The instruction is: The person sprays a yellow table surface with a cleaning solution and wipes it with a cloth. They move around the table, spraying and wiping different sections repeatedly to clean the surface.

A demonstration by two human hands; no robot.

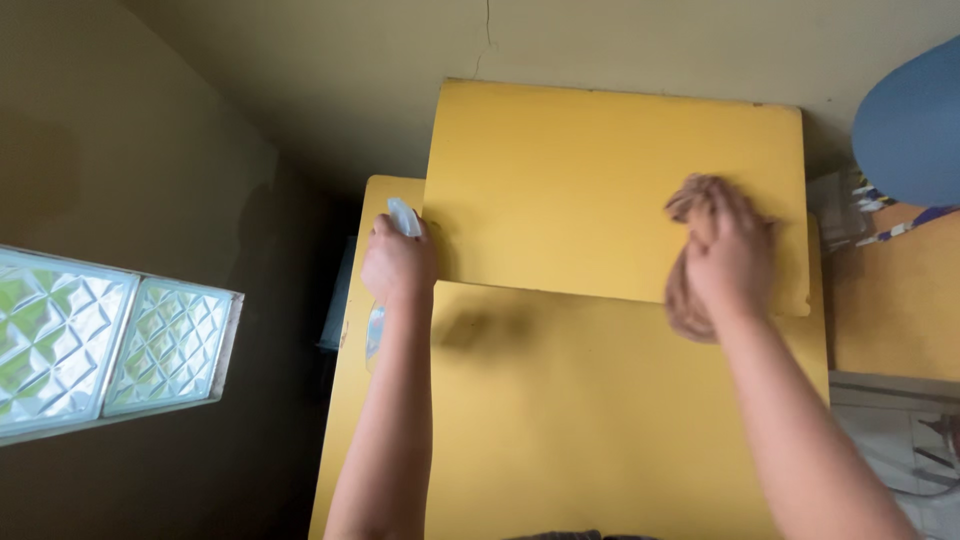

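My right hand presses a bunched brown cloth against a yellow board that leans on the wall above a yellow surface. The cloth shows above and below my fingers, near the board's right edge. My left hand grips a clear plastic spray bottle at the board's lower left corner. Only the bottle's top and a bit of its body below my wrist show.
A glass-block window sits in the dark wall at left. A cracked pale wall runs behind the board. At right are a blue rounded object, some small items, and another yellow surface.
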